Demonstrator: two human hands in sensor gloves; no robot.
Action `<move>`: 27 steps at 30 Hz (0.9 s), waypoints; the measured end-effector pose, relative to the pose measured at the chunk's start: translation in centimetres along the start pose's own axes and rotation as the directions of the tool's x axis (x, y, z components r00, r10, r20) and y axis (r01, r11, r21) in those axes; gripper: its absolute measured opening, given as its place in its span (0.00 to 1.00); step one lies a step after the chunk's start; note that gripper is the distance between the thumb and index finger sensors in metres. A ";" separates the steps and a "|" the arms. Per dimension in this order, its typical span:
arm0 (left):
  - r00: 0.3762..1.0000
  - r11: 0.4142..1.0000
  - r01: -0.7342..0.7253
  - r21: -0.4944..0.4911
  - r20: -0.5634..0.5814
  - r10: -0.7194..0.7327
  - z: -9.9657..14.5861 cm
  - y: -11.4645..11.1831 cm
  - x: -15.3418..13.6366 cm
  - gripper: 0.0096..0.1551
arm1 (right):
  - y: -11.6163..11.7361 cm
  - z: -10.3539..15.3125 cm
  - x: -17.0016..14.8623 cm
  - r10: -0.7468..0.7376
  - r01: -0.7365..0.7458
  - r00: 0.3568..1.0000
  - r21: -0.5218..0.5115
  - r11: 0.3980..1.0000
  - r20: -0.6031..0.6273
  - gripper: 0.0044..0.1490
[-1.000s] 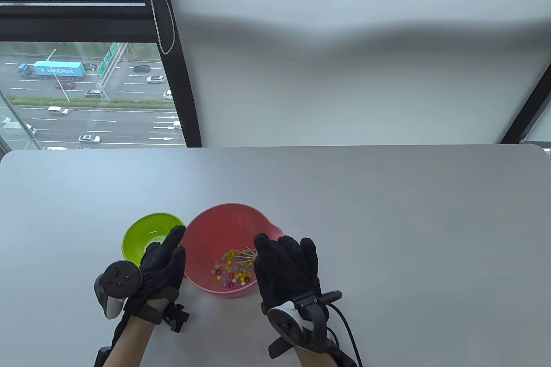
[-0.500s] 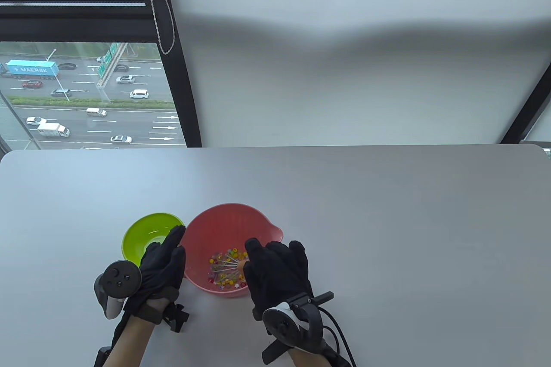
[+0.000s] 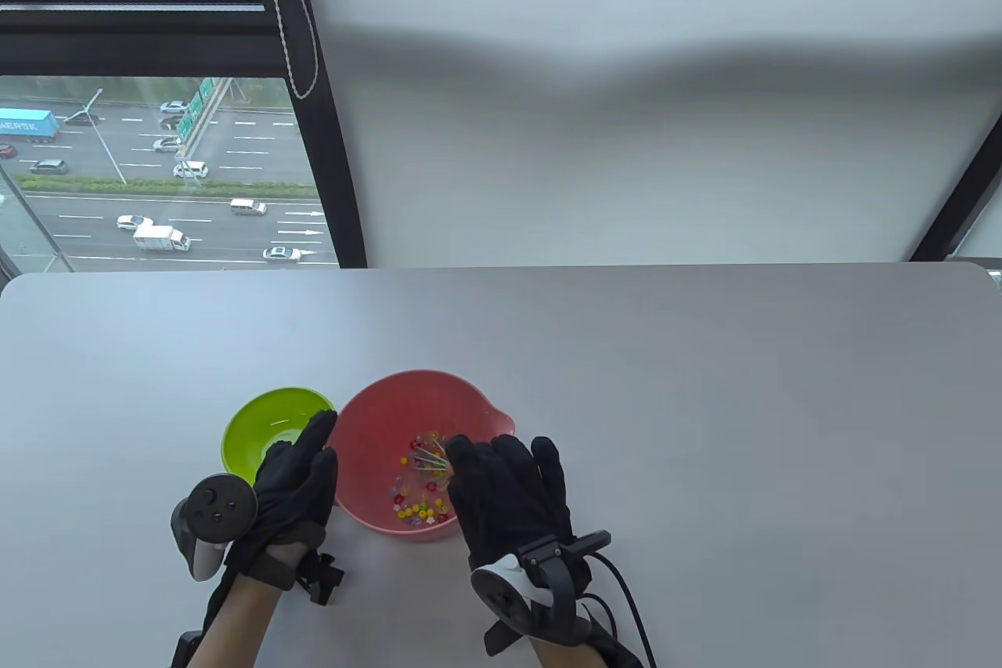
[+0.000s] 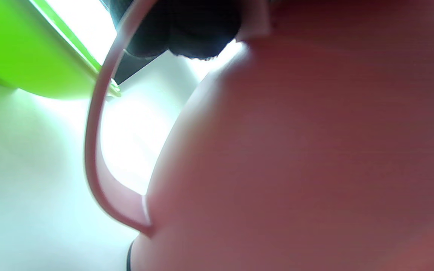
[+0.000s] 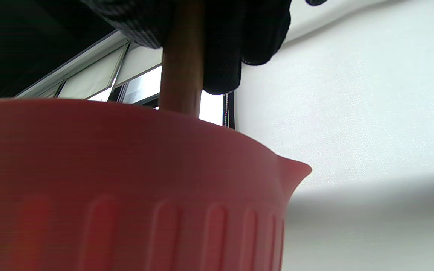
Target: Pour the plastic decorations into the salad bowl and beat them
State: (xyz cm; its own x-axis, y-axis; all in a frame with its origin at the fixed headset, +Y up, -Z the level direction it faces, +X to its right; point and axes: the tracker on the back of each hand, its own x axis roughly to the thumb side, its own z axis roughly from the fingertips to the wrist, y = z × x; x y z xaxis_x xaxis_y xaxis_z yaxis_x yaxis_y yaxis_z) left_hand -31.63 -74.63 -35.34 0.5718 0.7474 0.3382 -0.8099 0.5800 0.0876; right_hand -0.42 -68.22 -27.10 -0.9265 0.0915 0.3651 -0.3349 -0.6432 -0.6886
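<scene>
The pink salad bowl (image 3: 395,409) stands near the table's front, with several small coloured plastic decorations (image 3: 419,505) on its bottom. My right hand (image 3: 505,492) hovers over the bowl's right rim and grips a whisk by its wooden handle (image 5: 182,64); the wire head (image 3: 429,456) is down among the beads. My left hand (image 3: 293,480) holds the bowl's handle (image 4: 96,150) at its left side, fingers lying along the rim. In the right wrist view the bowl's ribbed wall (image 5: 126,188) and spout fill the lower frame.
An empty green bowl (image 3: 258,433) sits just left of the pink one, touching distance from my left fingers. The grey table (image 3: 704,402) stretches wide to the right and back. A window and a white blind stand behind the table.
My right hand has swept the whisk from the bowl's right side leftward and then toward the back, scattering the beads. The left hand and both bowls have stayed put.
</scene>
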 end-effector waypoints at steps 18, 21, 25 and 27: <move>1.000 1.000 0.001 0.000 0.002 -0.001 0.0 0.0 0.0 0.37 | -0.9 -0.4 -0.9 -0.117 0.116 0.990 -0.017 0.993 -0.084 0.34; 1.000 1.000 0.001 -0.001 0.002 -0.001 0.0 0.0 0.0 0.37 | -0.3 -0.3 -0.5 -0.168 0.172 0.980 0.028 0.985 -0.103 0.33; 1.000 1.000 0.001 0.000 0.002 -0.001 0.0 -0.1 0.0 0.37 | 0.3 -0.1 0.3 -0.136 0.140 0.989 0.059 0.988 -0.062 0.34; 1.000 1.000 0.003 0.000 0.002 -0.003 0.0 0.0 0.0 0.38 | 0.6 0.1 0.8 -0.120 0.123 0.992 0.073 0.990 -0.042 0.34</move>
State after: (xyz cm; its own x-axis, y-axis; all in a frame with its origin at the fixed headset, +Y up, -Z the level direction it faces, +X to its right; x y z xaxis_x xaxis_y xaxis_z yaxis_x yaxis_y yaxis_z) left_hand -31.58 -74.64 -35.34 0.5738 0.7452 0.3398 -0.8084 0.5819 0.0889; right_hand -1.34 -68.57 -27.16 -0.8858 0.2005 0.4185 -0.4331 -0.6808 -0.5907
